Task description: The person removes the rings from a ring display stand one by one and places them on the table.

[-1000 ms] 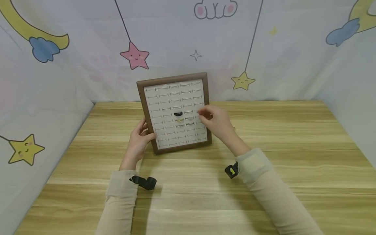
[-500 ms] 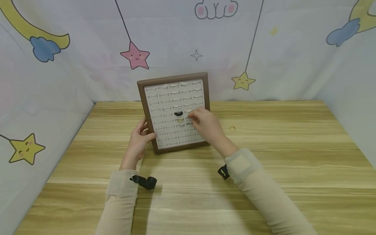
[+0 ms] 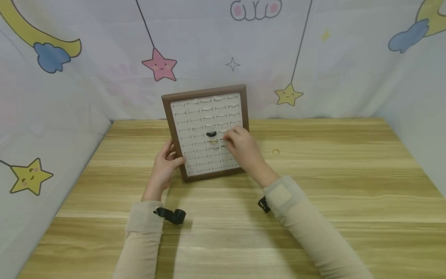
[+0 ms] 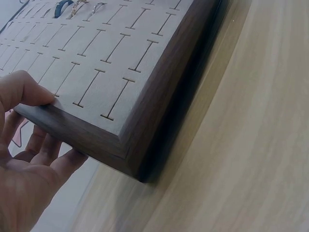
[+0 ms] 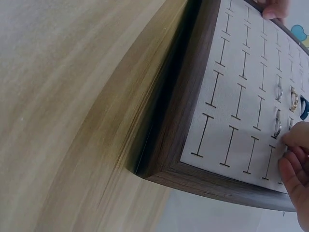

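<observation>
A brown-framed ring display board [image 3: 216, 161] with a white slotted face leans back on the table. My left hand [image 3: 163, 169] grips its left edge, thumb on the front and fingers behind. A black ring [image 3: 211, 134], which looks blue in the wrist views, sits in a middle slot, with a gold ring [image 3: 212, 142] below it. Beside the gold ring, my right hand [image 3: 245, 150] pinches a small ring, mostly hidden by its fingertips, at the board's face. One silver ring [image 5: 277, 124] stands in a slot right by those fingers; another silver ring [image 5: 279, 92] sits in the neighbouring column.
A loose gold ring [image 3: 276, 152] lies on the wooden table [image 3: 331, 174] to the right of the board. Behind the table hangs a white cloth backdrop [image 3: 205, 50] printed with stars, moons and clouds. A black wrist camera [image 3: 174, 216] sticks out from the left sleeve.
My right hand has moved left from the board's right side onto the slots beside the gold ring, then stayed there. The loose ring on the table has come into fuller view. The left hand holds still.
</observation>
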The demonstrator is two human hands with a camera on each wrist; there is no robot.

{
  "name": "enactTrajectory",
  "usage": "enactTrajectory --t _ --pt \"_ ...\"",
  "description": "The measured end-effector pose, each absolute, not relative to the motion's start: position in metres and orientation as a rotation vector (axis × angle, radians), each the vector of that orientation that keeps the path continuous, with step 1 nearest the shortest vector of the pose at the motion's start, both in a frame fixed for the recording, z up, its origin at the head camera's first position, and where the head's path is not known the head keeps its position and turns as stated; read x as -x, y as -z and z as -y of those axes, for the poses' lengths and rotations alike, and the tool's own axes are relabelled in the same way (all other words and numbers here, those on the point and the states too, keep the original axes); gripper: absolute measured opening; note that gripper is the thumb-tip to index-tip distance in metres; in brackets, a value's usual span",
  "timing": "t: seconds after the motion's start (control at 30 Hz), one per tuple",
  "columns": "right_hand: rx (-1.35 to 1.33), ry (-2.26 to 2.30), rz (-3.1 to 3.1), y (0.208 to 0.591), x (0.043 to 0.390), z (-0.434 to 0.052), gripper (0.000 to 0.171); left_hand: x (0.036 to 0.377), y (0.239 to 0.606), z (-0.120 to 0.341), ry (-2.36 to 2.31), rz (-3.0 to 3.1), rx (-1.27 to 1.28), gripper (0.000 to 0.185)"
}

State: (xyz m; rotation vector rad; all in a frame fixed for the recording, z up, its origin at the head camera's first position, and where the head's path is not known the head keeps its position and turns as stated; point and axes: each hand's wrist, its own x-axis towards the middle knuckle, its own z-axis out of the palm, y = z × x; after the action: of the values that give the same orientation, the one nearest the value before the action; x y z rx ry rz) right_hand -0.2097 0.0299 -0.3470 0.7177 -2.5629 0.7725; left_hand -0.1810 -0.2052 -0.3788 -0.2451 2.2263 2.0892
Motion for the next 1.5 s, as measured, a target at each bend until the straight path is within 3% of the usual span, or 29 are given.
enactTrajectory --t 0.3,0.57,1.2,1.37,1.5 --pt "-0.722 -0.823 2.589 0.347 0.213 -0.034 0.009 0.183 0.381 0.206 -2.095 -2.226 0.230 0.082" --pt "-0.682 -1.184 2.638 0.343 0.219 -0.042 0.010 0.182 0.381 0.205 -2.096 -2.221 0.235 0.082" --pt "-0.231 -1.969 2.440 0.336 0.238 -0.091 0.026 0.182 0.379 0.205 -2.086 -2.227 0.236 0.082" --pt "-0.086 -2.047 2.383 0.341 0.245 -0.113 0.021 0.182 0.379 0.205 -2.080 -2.236 0.226 0.082" --pt "0.006 -1.989 2.453 0.348 0.248 -0.131 0.027 0.182 0.380 0.206 -2.075 -2.239 0.218 0.081"
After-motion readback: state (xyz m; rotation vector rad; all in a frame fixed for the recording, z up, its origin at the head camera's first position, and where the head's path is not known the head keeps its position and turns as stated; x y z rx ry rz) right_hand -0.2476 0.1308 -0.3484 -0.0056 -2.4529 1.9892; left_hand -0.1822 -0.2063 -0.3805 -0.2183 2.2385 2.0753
